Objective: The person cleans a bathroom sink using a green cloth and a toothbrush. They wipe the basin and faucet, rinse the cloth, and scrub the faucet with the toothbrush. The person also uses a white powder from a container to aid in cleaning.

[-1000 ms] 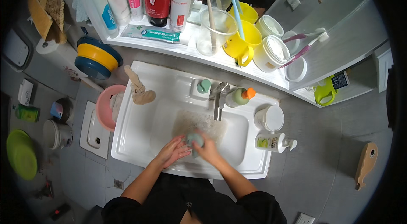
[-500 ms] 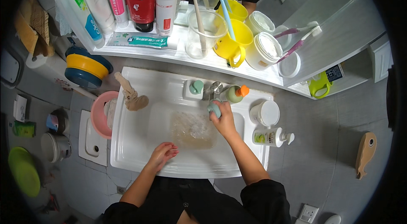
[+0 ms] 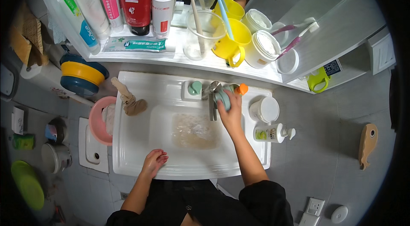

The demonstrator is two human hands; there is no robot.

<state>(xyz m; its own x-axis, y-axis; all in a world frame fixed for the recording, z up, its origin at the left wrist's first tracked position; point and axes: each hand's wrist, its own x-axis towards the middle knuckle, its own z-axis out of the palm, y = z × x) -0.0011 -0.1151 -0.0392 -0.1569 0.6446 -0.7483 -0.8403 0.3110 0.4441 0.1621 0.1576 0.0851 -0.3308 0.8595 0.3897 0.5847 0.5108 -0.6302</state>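
Beside the metal faucet (image 3: 213,113), my right hand (image 3: 232,110) is closed around a pale teal, rounded thing (image 3: 221,98), whose kind I cannot make out. My hand partly covers a green bottle with an orange pump (image 3: 242,89) behind it. Cloudy water (image 3: 196,134) with ripples and some foam lies in the white washbasin (image 3: 132,151). Over the basin's near rim, to the left, my left hand (image 3: 154,162) hovers with nothing in it, its fingers loosely stretched.
A crumpled brown cloth (image 3: 135,105) lies on the basin's left ledge. Behind the basin stands a green-topped dispenser (image 3: 195,88). On the right are a white tub (image 3: 265,110) and a white pump bottle (image 3: 270,133). Above, a shelf (image 3: 175,61) bears tubes, cups and toothbrushes. A pink bowl (image 3: 96,121) sits left.
My right hand has moved away from me and slightly right with the teal thing, uncovering the faucet's spout. My left hand has drawn left and a little nearer.
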